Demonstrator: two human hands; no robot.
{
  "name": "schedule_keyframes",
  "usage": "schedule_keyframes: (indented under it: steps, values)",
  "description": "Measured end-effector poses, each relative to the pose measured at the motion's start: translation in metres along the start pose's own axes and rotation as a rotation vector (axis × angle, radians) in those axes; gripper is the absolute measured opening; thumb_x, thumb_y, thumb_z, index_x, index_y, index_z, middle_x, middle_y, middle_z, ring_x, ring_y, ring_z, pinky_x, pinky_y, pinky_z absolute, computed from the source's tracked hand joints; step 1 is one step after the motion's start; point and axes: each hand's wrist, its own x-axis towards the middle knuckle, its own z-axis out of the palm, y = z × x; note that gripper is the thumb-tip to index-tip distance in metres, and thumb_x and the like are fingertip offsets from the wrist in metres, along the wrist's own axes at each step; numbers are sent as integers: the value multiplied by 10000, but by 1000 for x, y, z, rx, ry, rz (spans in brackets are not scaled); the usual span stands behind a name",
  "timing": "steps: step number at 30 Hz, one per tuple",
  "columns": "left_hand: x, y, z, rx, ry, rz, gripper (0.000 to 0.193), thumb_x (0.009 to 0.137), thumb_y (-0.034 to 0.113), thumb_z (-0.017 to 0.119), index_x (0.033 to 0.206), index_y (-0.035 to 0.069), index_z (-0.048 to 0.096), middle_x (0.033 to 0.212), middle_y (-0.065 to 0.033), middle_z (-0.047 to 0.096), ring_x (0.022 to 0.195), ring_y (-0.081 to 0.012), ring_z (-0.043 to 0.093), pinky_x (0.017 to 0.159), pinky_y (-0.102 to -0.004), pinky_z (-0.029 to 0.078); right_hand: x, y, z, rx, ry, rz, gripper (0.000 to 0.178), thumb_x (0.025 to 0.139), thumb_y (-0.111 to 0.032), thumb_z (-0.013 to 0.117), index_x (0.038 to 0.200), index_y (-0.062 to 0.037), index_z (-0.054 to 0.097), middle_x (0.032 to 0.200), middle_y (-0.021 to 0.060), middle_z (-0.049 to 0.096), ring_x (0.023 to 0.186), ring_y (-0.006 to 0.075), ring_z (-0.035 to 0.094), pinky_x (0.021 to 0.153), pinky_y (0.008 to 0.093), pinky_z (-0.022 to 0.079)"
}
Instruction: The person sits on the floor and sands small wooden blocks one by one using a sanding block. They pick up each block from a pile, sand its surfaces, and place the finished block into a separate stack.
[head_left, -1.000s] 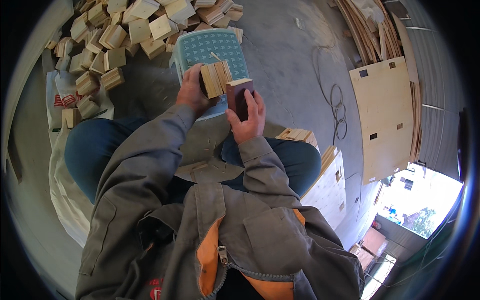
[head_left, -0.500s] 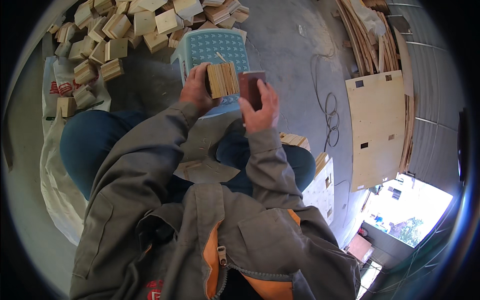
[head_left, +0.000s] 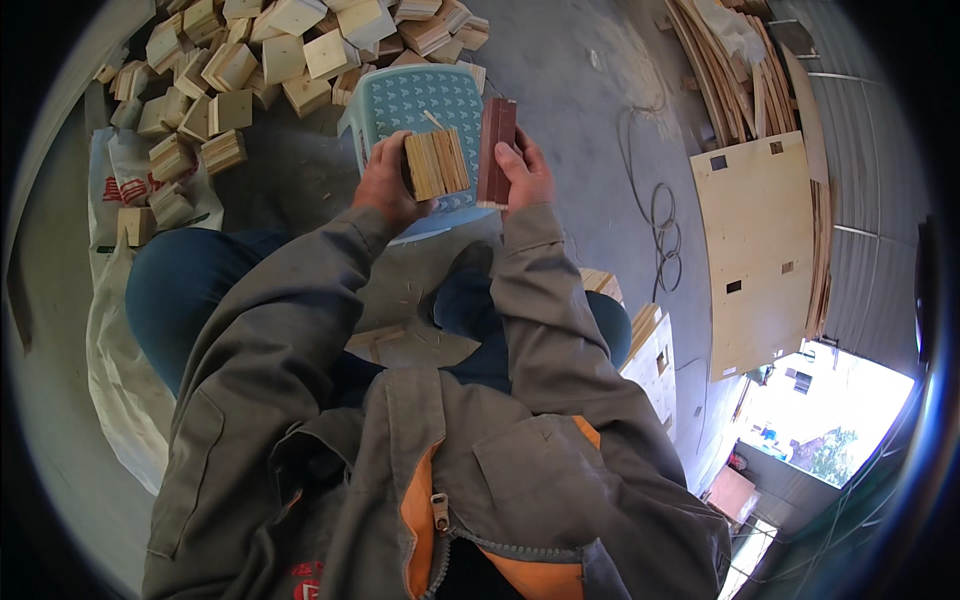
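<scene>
My left hand (head_left: 388,184) is closed around the left side of a small plywood block (head_left: 436,164), its striped layered edge facing up. The block is held over a light-blue plastic stool (head_left: 400,92) with a raised pattern on its seat. Just right of it, my right hand (head_left: 530,172) grips a reddish-brown sanding block (head_left: 496,150), thumb on its face and fingers behind. A narrow gap separates the sanding block from the plywood. On the stool seat lies a thin pale wood sliver (head_left: 432,119).
A heap of plywood blocks (head_left: 285,58) lies beyond the stool at the far left. White woven sacking (head_left: 118,350) spreads beside my left knee. Right are a coiled cable (head_left: 664,235) on the floor and a large plywood sheet with square cutouts (head_left: 755,240). Another board (head_left: 655,360) stands by my right knee.
The sanding block has turned more upright, showing its long face, and my right hand has shifted its grip lower on it. The plywood block has moved slightly left and tilted a little.
</scene>
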Motion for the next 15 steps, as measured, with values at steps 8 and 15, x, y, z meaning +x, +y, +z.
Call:
schedule_keyframes:
  steps: [8, 15]
  values:
    - [-1, -1, 3, 47, 32, -26, 1108, 640, 216, 999, 1548, 115, 373, 1469, -208, 491, 1368, -428, 530, 1154, -476, 481, -57, 40, -37, 62, 44, 235, 628, 978, -120, 760, 1549, 7, 531, 1382, 125, 689, 1184, 194, 681, 1024, 339, 554]
    - [0, -3, 5, 13, 29, 37, 1123, 621, 204, 997, 1550, 128, 372, 1455, -229, 492, 1354, -455, 519, 1149, -484, 478, -3, 13, -8, -108, -84, 185, 580, 990, -152, 749, 1524, 0, 580, 1361, 120, 703, 1152, 172, 679, 1006, 309, 540]
